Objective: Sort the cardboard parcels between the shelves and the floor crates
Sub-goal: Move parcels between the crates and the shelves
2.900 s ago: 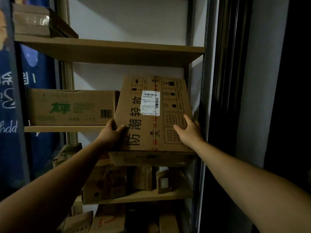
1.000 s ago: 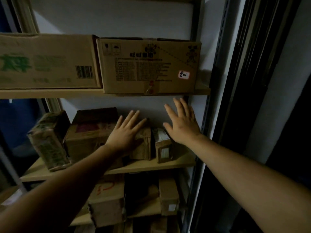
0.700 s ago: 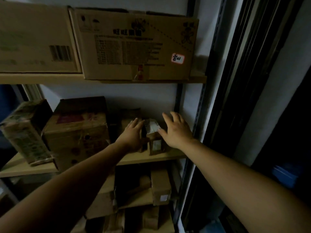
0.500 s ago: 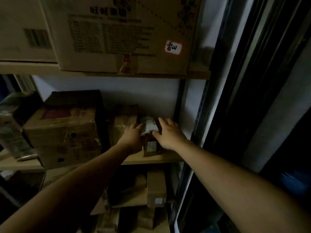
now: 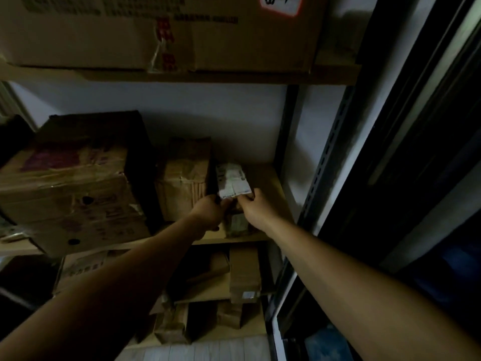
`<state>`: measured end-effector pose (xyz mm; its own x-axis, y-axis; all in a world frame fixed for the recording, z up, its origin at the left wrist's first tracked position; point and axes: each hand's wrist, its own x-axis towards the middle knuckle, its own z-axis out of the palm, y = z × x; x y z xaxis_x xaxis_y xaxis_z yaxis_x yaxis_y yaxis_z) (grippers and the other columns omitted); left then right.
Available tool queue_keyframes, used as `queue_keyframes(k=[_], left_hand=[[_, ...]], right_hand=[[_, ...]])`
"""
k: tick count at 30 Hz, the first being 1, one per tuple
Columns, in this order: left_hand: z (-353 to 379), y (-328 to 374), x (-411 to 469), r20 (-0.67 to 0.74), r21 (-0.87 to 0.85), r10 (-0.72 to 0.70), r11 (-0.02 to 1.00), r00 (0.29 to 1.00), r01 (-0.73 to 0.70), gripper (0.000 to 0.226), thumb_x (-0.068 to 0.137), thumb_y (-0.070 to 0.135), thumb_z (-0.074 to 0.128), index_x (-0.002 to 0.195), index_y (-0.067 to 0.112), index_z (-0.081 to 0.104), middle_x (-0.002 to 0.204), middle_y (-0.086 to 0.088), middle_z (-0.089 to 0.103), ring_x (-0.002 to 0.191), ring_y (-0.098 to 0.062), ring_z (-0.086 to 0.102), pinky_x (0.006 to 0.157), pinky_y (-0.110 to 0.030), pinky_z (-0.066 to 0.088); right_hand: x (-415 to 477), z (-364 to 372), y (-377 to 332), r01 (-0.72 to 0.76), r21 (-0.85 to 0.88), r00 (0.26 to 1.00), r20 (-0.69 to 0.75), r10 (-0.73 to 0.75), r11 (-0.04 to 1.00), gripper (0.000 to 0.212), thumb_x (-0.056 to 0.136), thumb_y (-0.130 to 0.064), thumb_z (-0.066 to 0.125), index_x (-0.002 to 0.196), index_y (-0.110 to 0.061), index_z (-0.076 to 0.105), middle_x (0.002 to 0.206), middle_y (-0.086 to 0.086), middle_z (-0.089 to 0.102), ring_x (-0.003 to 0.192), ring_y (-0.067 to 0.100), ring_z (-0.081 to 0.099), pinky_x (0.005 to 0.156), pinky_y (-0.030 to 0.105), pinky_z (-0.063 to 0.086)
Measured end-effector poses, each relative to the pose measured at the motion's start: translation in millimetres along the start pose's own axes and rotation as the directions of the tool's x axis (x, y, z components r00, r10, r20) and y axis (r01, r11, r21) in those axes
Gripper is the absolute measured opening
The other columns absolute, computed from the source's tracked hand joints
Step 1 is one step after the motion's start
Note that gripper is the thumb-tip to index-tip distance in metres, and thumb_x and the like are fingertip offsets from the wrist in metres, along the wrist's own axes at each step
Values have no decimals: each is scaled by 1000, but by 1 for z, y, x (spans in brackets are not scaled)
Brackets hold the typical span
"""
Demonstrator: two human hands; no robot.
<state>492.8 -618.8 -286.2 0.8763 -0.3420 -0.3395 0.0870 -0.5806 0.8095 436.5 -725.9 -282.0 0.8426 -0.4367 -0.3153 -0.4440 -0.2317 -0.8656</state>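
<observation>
The left hand [image 5: 209,211] and right hand [image 5: 253,207], equally near, were curled round the near end of the small labelled parcel [image 5: 232,182], one grip on each side. It was stood at the right end of the shelf [image 5: 270,183], its long axis run towards the far wall.

On the middle shelf [image 5: 270,178] the large box [image 5: 73,194] stands at the left, the medium parcel [image 5: 186,178] right of it, and the small parcel [image 5: 234,178] right again, just beside it; the left grip [image 5: 208,212] holds its left side, the right grip [image 5: 256,207] its right. Above, the upper shelf [image 5: 234,75] carries a carton [image 5: 234,35]; below, a lower parcel [image 5: 243,274] lies under the small parcel; the upright post [image 5: 322,165] stands right of the shelves.
</observation>
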Motion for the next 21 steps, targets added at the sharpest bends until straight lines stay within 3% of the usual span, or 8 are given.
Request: queue_keyframes(k=[5,10,12,15,21], left_hand=[[0,-8,-4,120,-236,1,971,993,27,36,96,28,50,131,23,48,111,-5,62,94,-22,61,64,-32,51],[9,-19,-24,49,-298,130,948,990,-110,53,92,16,58,141,23,38,116,-1,60,88,-14,62,65,-30,53],[11,-25,-33,23,-347,198,921,980,-178,56,90,12,60,140,22,36,106,6,58,86,-12,62,62,-26,53],[11,-31,-46,4,-391,274,886,962,-250,59,86,9,66,136,23,37,103,14,54,98,-12,60,57,-18,50],[13,-34,-65,-38,-357,363,865,931,-352,66,83,6,68,137,20,34,120,10,47,111,-7,48,86,-25,48]], right_hand=[[-18,-4,2,1,36,1000,7,-1,999,36,100,-29,44,136,-24,44,129,0,55,98,12,50,64,23,41],[-42,-3,12,78,46,994,-78,-74,996,36,97,-15,52,132,-19,47,130,2,56,112,16,53,77,22,41],[-53,-2,14,106,55,989,-107,-100,993,37,95,-12,54,131,-16,46,128,3,57,106,12,52,66,14,39],[-67,-3,17,140,46,981,-145,-132,989,41,94,-10,56,132,-15,42,126,1,55,99,6,46,56,6,33],[-82,2,27,160,13,965,-215,-153,987,47,90,-4,59,130,-18,39,127,-1,55,112,11,50,61,5,32]])
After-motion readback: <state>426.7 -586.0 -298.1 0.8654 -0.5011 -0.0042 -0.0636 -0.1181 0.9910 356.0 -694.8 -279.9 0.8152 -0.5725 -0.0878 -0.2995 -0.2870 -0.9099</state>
